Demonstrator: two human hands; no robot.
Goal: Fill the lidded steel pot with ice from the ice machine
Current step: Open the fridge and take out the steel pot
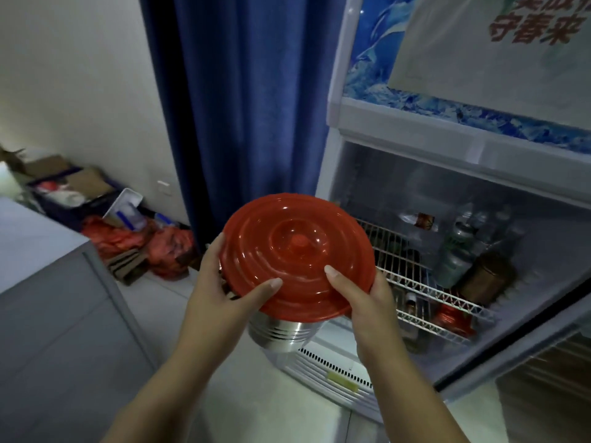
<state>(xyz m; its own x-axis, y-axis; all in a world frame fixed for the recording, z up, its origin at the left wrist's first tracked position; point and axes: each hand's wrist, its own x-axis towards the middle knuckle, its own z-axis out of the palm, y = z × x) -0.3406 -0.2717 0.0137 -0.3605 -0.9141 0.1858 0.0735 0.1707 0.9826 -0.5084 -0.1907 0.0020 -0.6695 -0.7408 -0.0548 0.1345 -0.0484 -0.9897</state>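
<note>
We hold the steel pot (281, 332) mid-air before an open glass-door fridge (447, 251); left hand (220, 282) and right hand (361, 295) clamp its red lid (297, 251), thumbs on top. Poster (511, 43) above reads "守春来" in red.

Red characters on the cooler's poster

We read large red Chinese characters, "守春来", on the pale poster (499, 55) stuck to the glass-door cooler (415, 129); the row above them is cut off by the frame edge, and the bottle labels inside are too blurred for us to read.
</note>
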